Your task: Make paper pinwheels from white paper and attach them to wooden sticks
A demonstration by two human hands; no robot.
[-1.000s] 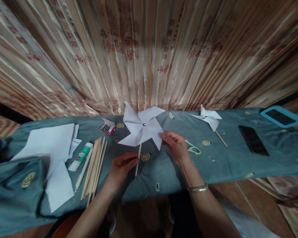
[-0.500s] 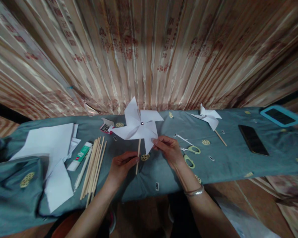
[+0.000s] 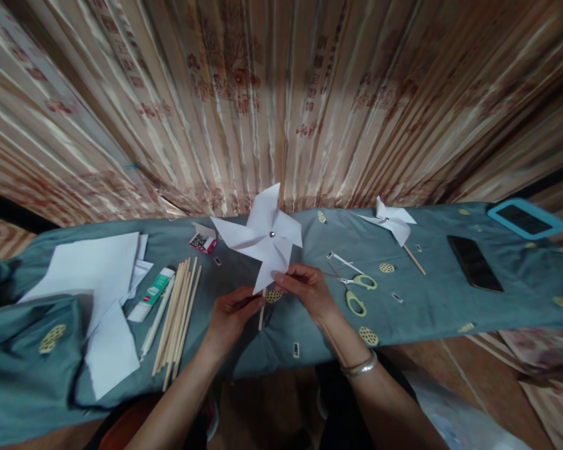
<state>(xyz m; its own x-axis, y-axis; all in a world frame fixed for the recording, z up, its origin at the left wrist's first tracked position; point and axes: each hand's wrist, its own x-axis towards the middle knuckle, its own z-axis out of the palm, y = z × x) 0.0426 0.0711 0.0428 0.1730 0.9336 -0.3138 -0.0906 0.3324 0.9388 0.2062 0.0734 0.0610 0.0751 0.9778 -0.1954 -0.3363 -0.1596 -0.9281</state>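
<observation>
A white paper pinwheel (image 3: 263, 232) with a shiny round pin head at its centre is held upright over the cloth. My left hand (image 3: 234, 312) pinches its wooden stick (image 3: 261, 319) below the blades. At the lowest blade, my right hand (image 3: 304, 289) has thumb and fingers closed on the paper near its tip. That blade covers the upper part of the stick. To the right of my right hand lie green-handled scissors (image 3: 355, 290) and a thin white paper strip (image 3: 348, 262).
A second pinwheel (image 3: 394, 222) lies at right, near a phone (image 3: 475, 262) and a blue-framed tablet (image 3: 525, 219). On the left are paper sheets (image 3: 94, 269), a glue box (image 3: 152, 294), a white pen (image 3: 157, 319), wooden sticks (image 3: 176, 319) and a small pin box (image 3: 202, 239). A curtain (image 3: 272, 112) hangs behind.
The pinwheel's blades have turned clockwise about the pin. My right hand has moved slightly left and down with the blade, while my left hand stays on the stick.
</observation>
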